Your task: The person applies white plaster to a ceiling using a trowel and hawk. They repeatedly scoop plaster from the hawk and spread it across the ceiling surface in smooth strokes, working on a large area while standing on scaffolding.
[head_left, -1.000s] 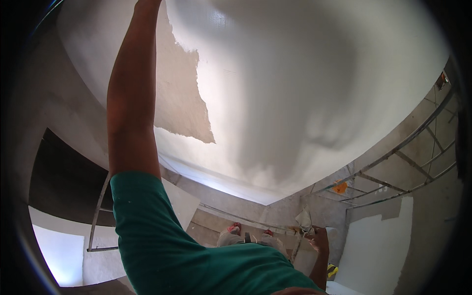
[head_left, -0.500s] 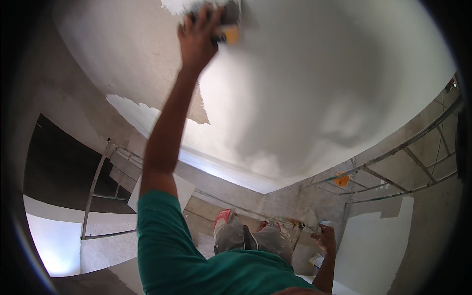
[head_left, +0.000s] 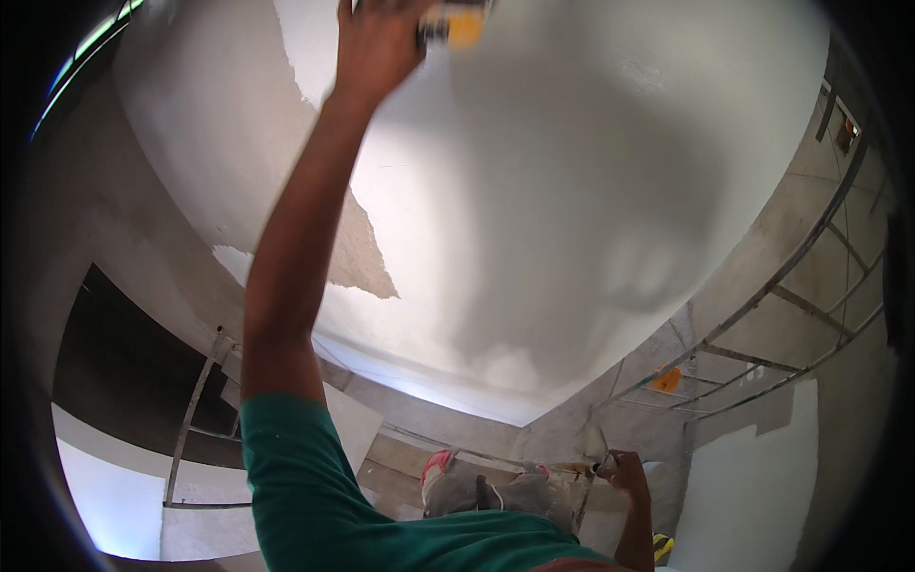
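My left hand [head_left: 381, 48] is raised high against the wall, closed on a plastering trowel [head_left: 465, 29] whose yellow and black part shows beside the fingers. The upper picture edge cuts off the fingertips and most of the blade. Smooth white putty [head_left: 534, 191] covers much of the wall, leaving a bare greyish-brown patch [head_left: 367, 253] with a ragged edge beside my forearm. Low at the right, my right hand [head_left: 629, 474] is closed round what looks like a putty knife [head_left: 591, 440], its pale blade pointing up and away.
Metal scaffold frames stand at the left [head_left: 193, 419] and right [head_left: 753, 310]. A pale board [head_left: 353, 429] leans behind my left upper arm, above wooden planks [head_left: 405, 456] near my legs. An orange object [head_left: 667, 379] hangs by the right frame; a yellow-and-black item [head_left: 662, 546] lies lower right.
My left hand and the trowel have moved up the wall, partly out of the picture. My right hand has shifted slightly, and the view has tipped upward.
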Tool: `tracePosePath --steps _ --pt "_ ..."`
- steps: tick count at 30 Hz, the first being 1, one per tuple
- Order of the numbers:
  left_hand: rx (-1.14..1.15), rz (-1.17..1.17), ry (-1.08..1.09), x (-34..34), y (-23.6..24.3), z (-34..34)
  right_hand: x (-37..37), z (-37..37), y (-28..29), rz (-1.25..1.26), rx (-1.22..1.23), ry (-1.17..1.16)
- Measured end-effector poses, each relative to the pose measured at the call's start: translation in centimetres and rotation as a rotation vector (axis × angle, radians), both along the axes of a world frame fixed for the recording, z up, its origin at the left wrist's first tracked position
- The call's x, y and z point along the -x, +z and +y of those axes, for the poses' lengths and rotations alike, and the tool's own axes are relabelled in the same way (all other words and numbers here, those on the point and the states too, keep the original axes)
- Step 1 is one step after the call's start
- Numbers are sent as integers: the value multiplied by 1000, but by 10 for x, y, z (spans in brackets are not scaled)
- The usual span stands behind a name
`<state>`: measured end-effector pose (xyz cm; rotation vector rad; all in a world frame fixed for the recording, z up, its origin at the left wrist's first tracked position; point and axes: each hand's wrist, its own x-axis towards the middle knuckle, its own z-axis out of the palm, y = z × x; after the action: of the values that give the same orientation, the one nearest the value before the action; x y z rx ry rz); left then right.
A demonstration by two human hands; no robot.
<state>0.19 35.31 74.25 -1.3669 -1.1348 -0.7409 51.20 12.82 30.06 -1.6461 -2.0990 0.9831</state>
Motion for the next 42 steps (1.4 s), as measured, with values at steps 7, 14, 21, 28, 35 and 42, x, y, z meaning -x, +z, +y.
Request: tracePosePath --steps 7,14,21,28,35,42 --pt "1 7 86 -15 99 9 17 -2 18 52 196 -119" --pt "146 -22 101 -33 47 7 9 -1 -6 74 174 -133" --pt "202 12 -1 -2 -151 10 8 20 -16 58 147 -134" --pt "597 -1275 -754 -56 -312 -132 80 53 61 95 -88 -104" --pt "29 -2346 -1393 -144 -318 -218 147 79 150 144 -67 -3" --pt "621 -1962 -1059 -144 -326 -249 161 88 163 78 -58 105"
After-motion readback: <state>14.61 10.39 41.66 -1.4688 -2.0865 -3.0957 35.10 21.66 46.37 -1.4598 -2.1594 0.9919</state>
